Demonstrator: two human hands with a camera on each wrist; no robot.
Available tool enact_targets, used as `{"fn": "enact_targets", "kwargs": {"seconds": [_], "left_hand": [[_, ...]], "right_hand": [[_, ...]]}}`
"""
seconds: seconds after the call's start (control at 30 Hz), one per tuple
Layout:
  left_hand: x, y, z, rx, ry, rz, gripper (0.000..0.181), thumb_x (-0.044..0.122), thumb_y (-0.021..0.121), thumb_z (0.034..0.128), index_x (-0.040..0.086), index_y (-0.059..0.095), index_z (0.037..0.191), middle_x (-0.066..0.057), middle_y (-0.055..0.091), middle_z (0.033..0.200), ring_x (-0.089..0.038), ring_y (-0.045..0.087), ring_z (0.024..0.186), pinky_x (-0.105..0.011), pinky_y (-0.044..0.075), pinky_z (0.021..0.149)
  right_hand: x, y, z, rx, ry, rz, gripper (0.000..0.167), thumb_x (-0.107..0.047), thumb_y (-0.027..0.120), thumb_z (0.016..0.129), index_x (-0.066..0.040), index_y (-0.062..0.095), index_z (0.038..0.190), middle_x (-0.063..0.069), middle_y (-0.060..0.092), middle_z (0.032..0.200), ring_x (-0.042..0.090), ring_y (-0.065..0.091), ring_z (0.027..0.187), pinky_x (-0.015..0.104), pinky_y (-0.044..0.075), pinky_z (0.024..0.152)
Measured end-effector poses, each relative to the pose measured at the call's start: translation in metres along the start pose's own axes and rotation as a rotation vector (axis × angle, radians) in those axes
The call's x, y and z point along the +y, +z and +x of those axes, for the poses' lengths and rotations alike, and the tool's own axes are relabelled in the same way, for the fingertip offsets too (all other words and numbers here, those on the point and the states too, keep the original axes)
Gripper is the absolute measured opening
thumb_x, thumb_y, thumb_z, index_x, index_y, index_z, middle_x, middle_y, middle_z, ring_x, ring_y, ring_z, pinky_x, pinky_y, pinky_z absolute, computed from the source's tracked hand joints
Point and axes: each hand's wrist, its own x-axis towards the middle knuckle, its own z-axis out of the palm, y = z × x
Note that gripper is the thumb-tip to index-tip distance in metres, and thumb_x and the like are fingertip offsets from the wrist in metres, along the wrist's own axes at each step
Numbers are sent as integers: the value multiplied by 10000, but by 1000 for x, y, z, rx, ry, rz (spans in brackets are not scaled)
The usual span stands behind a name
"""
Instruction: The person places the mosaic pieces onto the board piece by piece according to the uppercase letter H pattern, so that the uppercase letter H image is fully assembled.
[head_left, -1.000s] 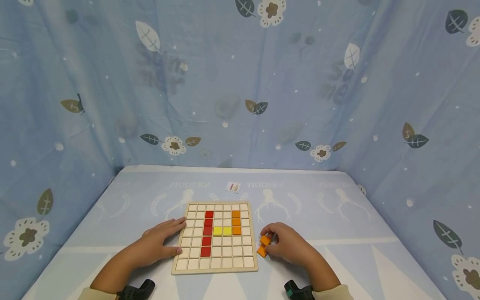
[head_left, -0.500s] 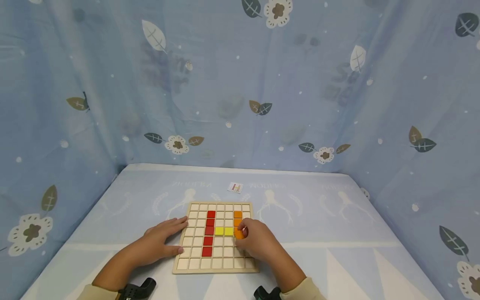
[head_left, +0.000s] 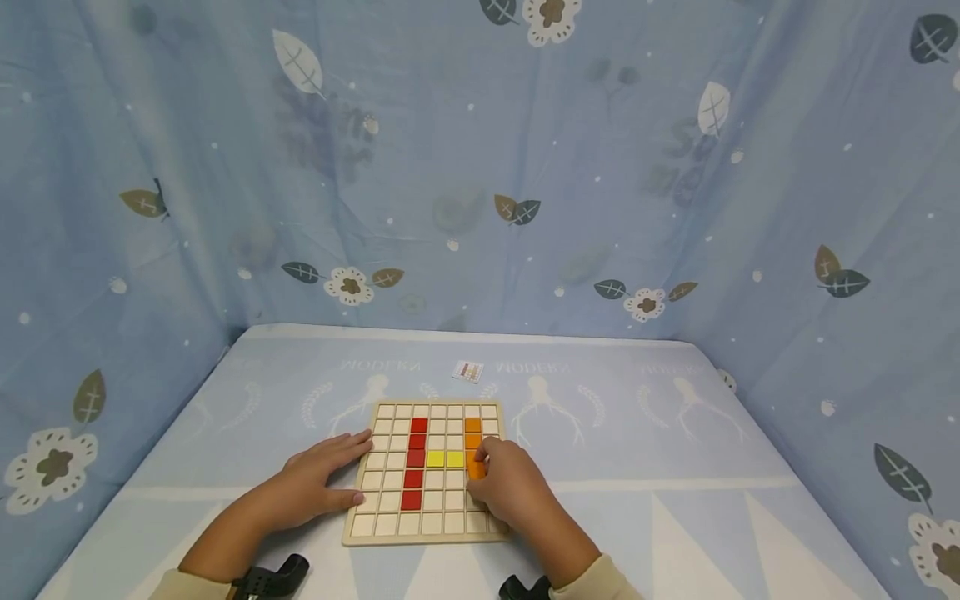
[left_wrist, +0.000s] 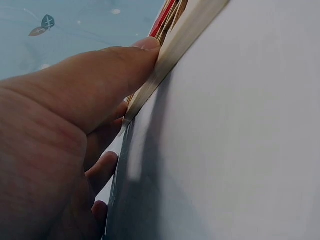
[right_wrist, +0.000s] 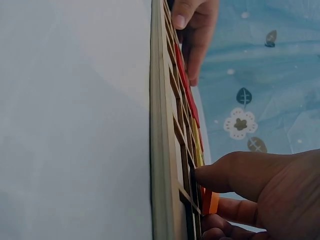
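A square wooden grid board point(head_left: 420, 541) with pale cells lies on the table. Red tiles point(head_left: 413, 479) form a column on it, yellow tiles point(head_left: 435, 459) continue sideways from that column, and orange tiles point(head_left: 472, 426) stand in a column on the right. My left hand point(head_left: 318, 483) rests at the board's left edge, thumb and fingers extended and touching the rim. Over the right side, my right hand point(head_left: 517, 485) pinches an orange tile point(right_wrist: 212, 201) between thumb and fingers, at the lower end of the orange column. That hand hides the cells beneath it.
A small card point(head_left: 468, 372) with a coloured grid pattern lies behind the board. The patterned tablecloth point(head_left: 675, 467) covers the table. A blue floral curtain point(head_left: 450, 167) encloses the back and sides.
My right hand has moved from two orange tiles beside the board, leftward onto the orange column, holding an orange tile. It has barely shifted since half a second ago. My left hand stays put.
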Motion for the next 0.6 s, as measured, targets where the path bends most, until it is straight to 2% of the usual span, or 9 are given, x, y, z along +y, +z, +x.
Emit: {"fn": "enact_targets", "kwargs": {"seconds": [0.6], "left_hand": [[1,-1,-1,-4,22,-4,908,585,781,869,183,446,1611,-100,344,1703,-484,245,1563,-824,194,1118]], "right_hand": [[2,2,-5,20,-26,-26,222,-159,839,835,-128,657,959,20,558,743,171,520,671,312,411,597]]}}
